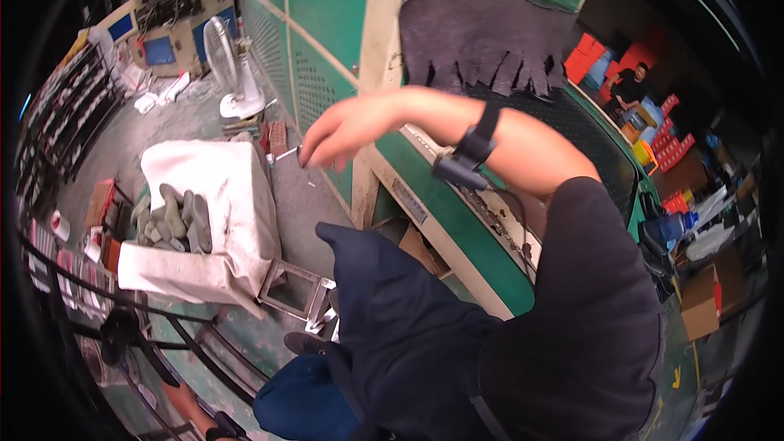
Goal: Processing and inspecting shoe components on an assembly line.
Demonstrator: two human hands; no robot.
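Note:
My right arm reaches across the middle to the left, with a black strap and small device around the wrist. My right hand [347,132] is bent downward, its fingers closed together and somewhat blurred. A thin white stick [286,153] with a dark end sticks out from the fingertips; its kind is too small to tell. Beyond that hand stands a green machine cabinet [331,0]. At the lower left, my left hand [173,392] is low beside black metal bars [196,347]. Its fingers are hidden, and a black band circles that wrist.
A cloth-draped box seat [220,196] holds several grey-green foot-shaped pieces [175,216]. A white fan [233,73] stands behind it. Dark hide-like sheet [482,33] hangs over the machine. Another person [629,90] sits at the far right near red boxes [584,57].

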